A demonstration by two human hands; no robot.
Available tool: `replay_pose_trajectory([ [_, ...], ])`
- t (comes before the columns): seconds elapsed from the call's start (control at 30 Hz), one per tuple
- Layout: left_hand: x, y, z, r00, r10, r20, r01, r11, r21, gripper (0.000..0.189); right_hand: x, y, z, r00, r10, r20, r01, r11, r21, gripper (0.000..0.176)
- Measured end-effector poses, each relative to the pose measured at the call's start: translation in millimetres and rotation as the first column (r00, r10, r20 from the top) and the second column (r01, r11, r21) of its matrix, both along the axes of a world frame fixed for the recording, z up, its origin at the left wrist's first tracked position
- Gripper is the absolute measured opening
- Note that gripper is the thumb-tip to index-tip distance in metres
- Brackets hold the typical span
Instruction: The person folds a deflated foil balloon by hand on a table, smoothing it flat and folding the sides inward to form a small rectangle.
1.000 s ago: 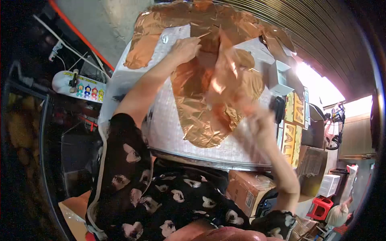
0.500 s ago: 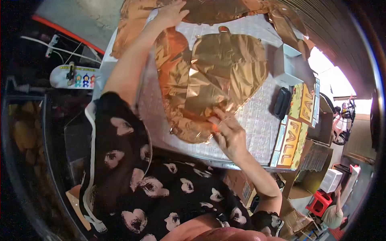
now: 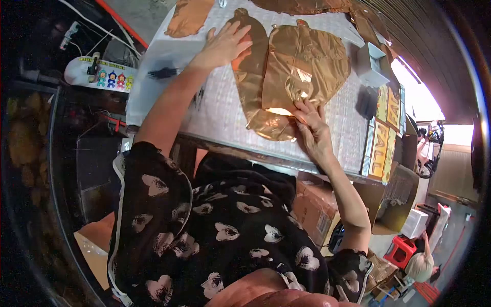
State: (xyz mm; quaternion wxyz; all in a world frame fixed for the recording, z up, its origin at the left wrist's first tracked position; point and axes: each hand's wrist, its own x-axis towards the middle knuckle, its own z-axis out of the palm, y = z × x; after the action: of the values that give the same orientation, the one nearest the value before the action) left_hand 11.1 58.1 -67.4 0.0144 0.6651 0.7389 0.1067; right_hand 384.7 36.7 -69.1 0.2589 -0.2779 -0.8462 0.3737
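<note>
A flat, copper-gold foil balloon (image 3: pixel 307 61) lies creased on the white-covered table (image 3: pixel 204 115) in front of me, with a long section running down its left side. My left hand (image 3: pixel 225 47) lies with fingers spread on the upper end of that left section. Lower down, my right hand (image 3: pixel 315 131) pinches the balloon's folded edge, where light glints off the foil. Another piece of copper foil (image 3: pixel 190 18) rests at the upper left, and more foil (image 3: pixel 302 5) stretches along the far side.
Beyond the balloon on the right stands a small grey-white open box (image 3: pixel 372 65). A dark, blurred case (image 3: pixel 366 102) is next to packages printed FALL (image 3: pixel 379 153). Cardboard boxes (image 3: pixel 314 207) stand below the table, and a red stool (image 3: pixel 400 250) and a person (image 3: pixel 420 266) are farther right.
My left hand has come down from the far foil to the balloon's left section. The balloon sits higher in view, and the loose foil piece at upper left now shows separately.
</note>
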Motion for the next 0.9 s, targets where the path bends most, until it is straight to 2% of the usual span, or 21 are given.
replay_pose_trajectory([
  [0.07,12,-11,-5,0.996,-0.037,0.08,0.027,0.993,0.117,0.062,-6,-8,0,0.999,-0.002,0.055,-0.001,0.998,0.055,0.022],
  [0.1,21,-20,-4,0.995,-0.042,0.089,0.031,0.993,0.115,0.062,-8,-10,1,0.996,0.001,0.084,-0.012,0.991,0.132,0.022],
  [0.13,31,-30,-2,0.996,-0.053,0.07,0.048,0.997,0.065,0.062,-11,-12,2,0.993,0.005,0.115,-0.028,0.978,0.206,0.023],
  [0.2,40,-41,0,0.996,-0.067,0.066,0.066,0.998,0.008,0.062,-14,-15,7,0.985,-0.004,0.175,-0.036,0.974,0.226,0.024],
  [0.27,48,-53,-8,0.998,-0.057,-0.017,0.058,0.997,0.053,0.061,-14,-18,6,0.964,-0.031,0.262,-0.065,0.935,0.35,0.023],
  [0.3,46,-52,-19,0.997,-0.069,-0.026,0.071,0.993,0.094,0.06,-10,-17,4,0.948,-0.033,0.318,-0.103,0.91,0.401,0.028],
  [0.33,47,-54,-21,0.998,-0.069,-0.005,0.069,0.994,0.089,0.06,-12,-25,15,0.941,-0.031,0.338,-0.111,0.913,0.393,0.028],
  [0.4,46,-54,-25,0.999,-0.048,-0.011,0.049,0.99,0.135,0.059,-17,-34,43,0.911,-0.001,0.413,-0.164,0.917,0.363,0.042],
  [0.43,45,-53,-27,0.999,-0.047,-0.001,0.047,0.987,0.155,0.058,-14,-28,50,0.907,0.094,0.411,-0.197,0.956,0.216,0.051],
  [0.47,43,-52,-28,0.999,-0.04,0.006,0.038,0.987,0.157,0.058,-15,-18,52,0.903,0.1,0.418,-0.206,0.954,0.216,0.051],
  [0.53,47,-52,-27,0.999,-0.03,-0.017,0.032,0.994,0.103,0.058,-27,4,53,0.982,0.013,0.189,-0.058,0.97,0.237,0.051],
  [0.57,47,-53,-28,0.999,-0.031,-0.013,0.032,0.994,0.101,0.058,-38,14,56,0.968,-0.044,0.248,-0.053,0.927,0.371,0.056],
  [0.6,46,-52,-31,0.999,-0.039,-0.023,0.042,0.991,0.126,0.058,-46,25,46,0.968,-0.041,0.249,-0.056,0.927,0.37,0.056],
  [0.7,46,-54,-31,0.999,-0.039,-0.03,0.043,0.987,0.154,0.058,-60,57,-13,0.828,-0.351,0.437,-0.024,0.757,0.653,0.062],
  [0.77,48,-57,-25,0.999,-0.028,-0.031,0.033,0.984,0.173,0.058,-64,56,-26,0.819,-0.366,0.441,-0.006,0.764,0.645,0.063],
  [0.83,48,-61,-17,0.999,-0.036,0.009,0.035,0.996,0.088,0.059,-69,54,-22,0.791,-0.393,0.47,0.02,0.784,0.621,0.062],
  [0.9,46,-62,-19,0.999,-0.031,0.029,0.027,0.992,0.123,0.059,-67,45,-20,0.781,-0.406,0.475,0.026,0.781,0.624,0.062],
])
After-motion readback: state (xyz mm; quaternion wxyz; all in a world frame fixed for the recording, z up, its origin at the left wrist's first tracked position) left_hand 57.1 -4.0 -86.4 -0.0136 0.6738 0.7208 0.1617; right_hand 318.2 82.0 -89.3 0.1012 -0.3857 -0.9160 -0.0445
